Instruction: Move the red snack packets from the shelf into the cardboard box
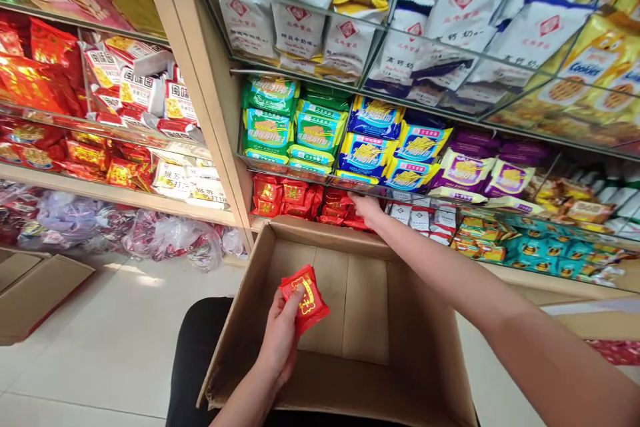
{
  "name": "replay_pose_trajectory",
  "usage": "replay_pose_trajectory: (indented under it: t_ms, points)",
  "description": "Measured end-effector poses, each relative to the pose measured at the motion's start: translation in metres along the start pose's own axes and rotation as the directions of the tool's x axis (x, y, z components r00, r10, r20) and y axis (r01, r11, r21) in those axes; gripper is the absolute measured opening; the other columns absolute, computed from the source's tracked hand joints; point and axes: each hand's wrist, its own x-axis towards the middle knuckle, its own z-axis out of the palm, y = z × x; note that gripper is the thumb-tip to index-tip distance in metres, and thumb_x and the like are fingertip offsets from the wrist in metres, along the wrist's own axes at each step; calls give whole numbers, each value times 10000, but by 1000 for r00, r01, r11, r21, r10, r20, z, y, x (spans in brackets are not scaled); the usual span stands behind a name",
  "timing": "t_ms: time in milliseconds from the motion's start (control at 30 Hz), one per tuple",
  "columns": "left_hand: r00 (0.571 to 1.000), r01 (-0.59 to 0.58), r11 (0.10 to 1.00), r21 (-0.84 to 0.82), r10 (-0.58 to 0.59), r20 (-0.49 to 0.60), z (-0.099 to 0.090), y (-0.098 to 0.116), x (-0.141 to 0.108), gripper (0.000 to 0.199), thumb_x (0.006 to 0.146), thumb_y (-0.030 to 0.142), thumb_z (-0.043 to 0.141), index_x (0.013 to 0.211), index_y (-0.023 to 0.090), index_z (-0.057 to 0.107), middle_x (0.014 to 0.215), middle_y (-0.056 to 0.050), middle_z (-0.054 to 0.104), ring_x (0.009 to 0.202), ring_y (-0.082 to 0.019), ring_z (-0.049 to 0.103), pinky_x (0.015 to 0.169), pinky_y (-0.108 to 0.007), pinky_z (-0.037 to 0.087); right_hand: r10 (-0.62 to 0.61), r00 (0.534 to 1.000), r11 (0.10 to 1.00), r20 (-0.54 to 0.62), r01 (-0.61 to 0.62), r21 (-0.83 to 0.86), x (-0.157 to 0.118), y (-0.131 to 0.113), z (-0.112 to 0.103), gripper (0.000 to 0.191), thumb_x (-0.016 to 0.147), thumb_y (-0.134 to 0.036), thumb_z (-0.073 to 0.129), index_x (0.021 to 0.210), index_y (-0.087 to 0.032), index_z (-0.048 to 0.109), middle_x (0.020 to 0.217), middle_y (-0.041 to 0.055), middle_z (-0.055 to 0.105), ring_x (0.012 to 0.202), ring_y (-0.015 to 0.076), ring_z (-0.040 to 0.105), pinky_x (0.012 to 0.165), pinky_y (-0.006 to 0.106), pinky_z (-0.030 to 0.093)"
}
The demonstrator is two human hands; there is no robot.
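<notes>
My left hand [281, 337] holds a small red snack packet with gold print [305, 295] over an open cardboard box [400, 320] that rests on my lap. My right hand [367, 208] reaches forward to the low shelf and rests on the row of red packets [300, 199] there. Its fingers are partly hidden among the packets, so I cannot see whether they hold one. The box's inside looks bare.
Shelves of packaged snacks fill the view: green packs [273, 123], blue packs [373, 147], purple packs [475, 170], white bags [300, 27] above. A flat cardboard box [30, 293] lies on the tiled floor at left. Bagged goods [170, 240] sit under the left shelf.
</notes>
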Motion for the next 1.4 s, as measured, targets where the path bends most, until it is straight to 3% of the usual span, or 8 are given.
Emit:
replay_pose_trajectory:
  t_ms: [233, 433, 600, 733, 833, 967, 1167, 1400]
  points:
    - [999, 28, 999, 46, -29, 16, 1, 2, 0, 363, 663, 374, 723, 951, 207, 579, 807, 12, 650, 654, -92, 603, 633, -230, 521, 55, 975, 901, 217, -142, 409, -89, -14, -43, 178, 829, -348, 518, 888, -184, 478, 660, -20, 537, 417, 42, 405, 314, 137, 199]
    - [990, 19, 998, 66, -28, 140, 14, 0, -6, 575, 641, 519, 690, 1145, 312, 509, 1110, -19, 616, 893, -179, 622, 743, -308, 537, -160, 881, 867, 446, -90, 489, -188, -1, -12, 176, 776, -295, 594, 867, -189, 487, 694, -36, 570, 537, 60, 499, 498, 177, 398]
    - [998, 16, 991, 134, -24, 61, 14, -2, -7, 511, 667, 319, 733, 1138, 294, 537, 984, 5, 637, 776, -112, 607, 725, -255, 532, -436, 875, 889, 210, 455, -49, -142, 7, -42, 217, 883, -327, 443, 858, -183, 603, 857, 31, 647, 792, 138, 581, 724, 260, 434]
    - [999, 22, 990, 136, -27, 35, 11, -2, -4, 503, 682, 316, 722, 1147, 301, 532, 930, 32, 625, 696, -73, 580, 682, -223, 529, -389, 901, 767, 193, 433, -474, -59, 21, -61, 371, 811, -334, 574, 1117, -124, 557, 1145, 143, 584, 1074, 244, 525, 909, 341, 387]
    - [999, 23, 992, 121, -28, 42, 11, -3, -3, 493, 677, 308, 726, 1133, 282, 539, 929, 28, 625, 700, -74, 578, 650, -200, 522, -325, 900, 743, 290, 432, -511, -19, 35, -51, 606, 695, -398, 693, 1187, -97, 511, 1156, 185, 579, 1060, 281, 551, 848, 339, 433]
    - [998, 44, 995, 92, -49, 50, 6, -4, 0, 410, 653, 313, 745, 1021, 228, 586, 852, 24, 636, 668, -79, 580, 595, -181, 506, -309, 873, 687, 378, 480, -546, -2, 46, -40, 450, 710, -360, 672, 1086, -134, 570, 1053, 143, 643, 950, 256, 616, 772, 297, 460]
    - [990, 99, 995, 31, -101, 95, 0, 0, 3, 333, 619, 335, 763, 881, 171, 640, 744, -6, 668, 654, -101, 604, 631, -203, 518, -428, 844, 615, 323, 535, -579, -26, 43, -64, 405, 787, -291, 561, 1151, -115, 530, 1095, 148, 619, 989, 264, 588, 826, 334, 452]
    - [982, 120, 987, 109, -134, 133, 3, 0, -2, 406, 547, 337, 805, 882, 196, 623, 806, 12, 675, 676, -98, 609, 675, -233, 526, -651, 749, 656, 123, 636, -405, -147, 33, -96, 442, 804, -322, 505, 1210, -153, 462, 1139, 117, 582, 1041, 242, 533, 895, 363, 419]
